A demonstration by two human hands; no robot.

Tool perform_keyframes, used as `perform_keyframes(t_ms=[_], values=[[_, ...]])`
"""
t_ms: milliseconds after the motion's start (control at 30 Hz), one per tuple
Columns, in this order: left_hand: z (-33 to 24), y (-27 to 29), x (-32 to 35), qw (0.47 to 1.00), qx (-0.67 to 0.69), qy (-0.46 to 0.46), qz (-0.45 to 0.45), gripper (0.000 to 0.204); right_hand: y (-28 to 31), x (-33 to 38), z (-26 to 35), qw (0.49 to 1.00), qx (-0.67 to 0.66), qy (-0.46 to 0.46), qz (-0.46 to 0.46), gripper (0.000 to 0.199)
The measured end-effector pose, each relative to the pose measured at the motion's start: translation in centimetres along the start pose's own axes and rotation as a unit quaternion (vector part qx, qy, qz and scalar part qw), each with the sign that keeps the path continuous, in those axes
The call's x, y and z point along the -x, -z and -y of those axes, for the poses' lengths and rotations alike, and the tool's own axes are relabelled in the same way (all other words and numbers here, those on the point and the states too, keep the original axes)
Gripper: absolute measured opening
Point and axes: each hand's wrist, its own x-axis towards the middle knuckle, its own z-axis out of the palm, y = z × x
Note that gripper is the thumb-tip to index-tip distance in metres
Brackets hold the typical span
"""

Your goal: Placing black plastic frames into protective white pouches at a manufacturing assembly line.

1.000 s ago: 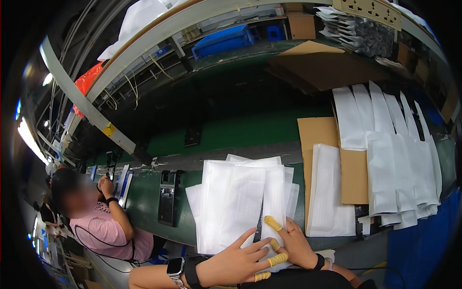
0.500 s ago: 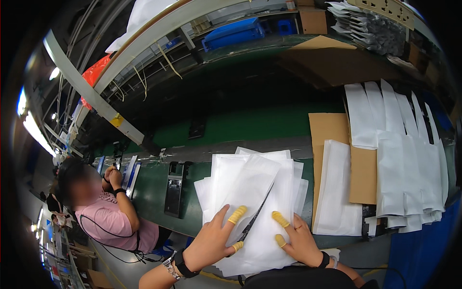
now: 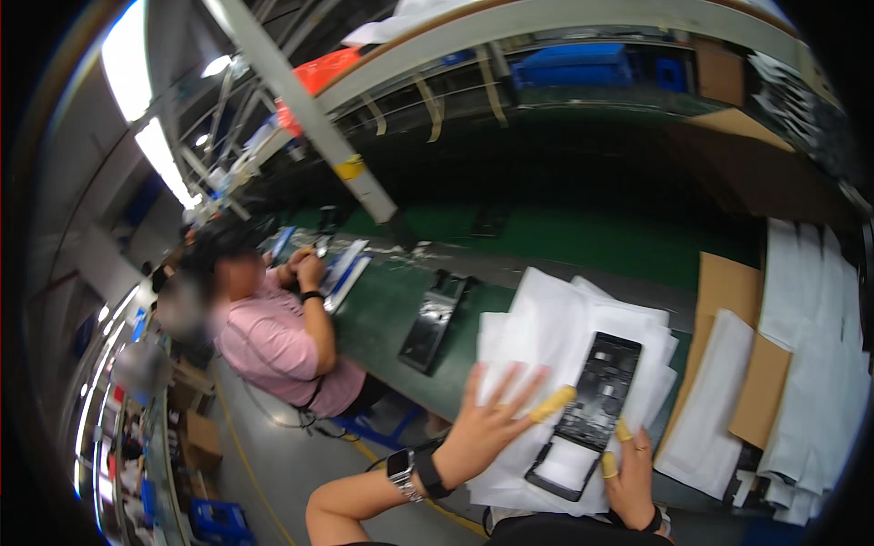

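A long green worktop (image 3: 382,320) is carrying black device housings (image 3: 433,323), a co-worker (image 3: 284,350) is sitting alongside, and strip lights (image 3: 127,59) are shining overhead, all indicating a factory-type assembly workshop.

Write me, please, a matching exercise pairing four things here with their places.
Things
1. yellow ribbed finger covers
2. black rectangular frame by the right hand
3. pink fabric shirt
4. brown flat cardboard sheet

Places
A. over a stack of flat white sleeves
B. partly under other white sleeves
C. on the person's fingers
D. on the co-worker

Pairs: 1-C, 2-A, 3-D, 4-B
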Motion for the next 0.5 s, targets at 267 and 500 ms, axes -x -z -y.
perform_keyframes(t_ms=[267,500], values=[[-0.5,0.5,-5.3,0.98,0.13,-0.083,0.128,0.065,0.0,0.4,-0.5,0.999,0.014,0.042,0.012,0.045],[0.8,-2.0,-10.3,0.951,0.082,-0.283,0.094,0.063,0.4,0.0,0.4,0.999,0.04,0.014,0.024,0.043]])
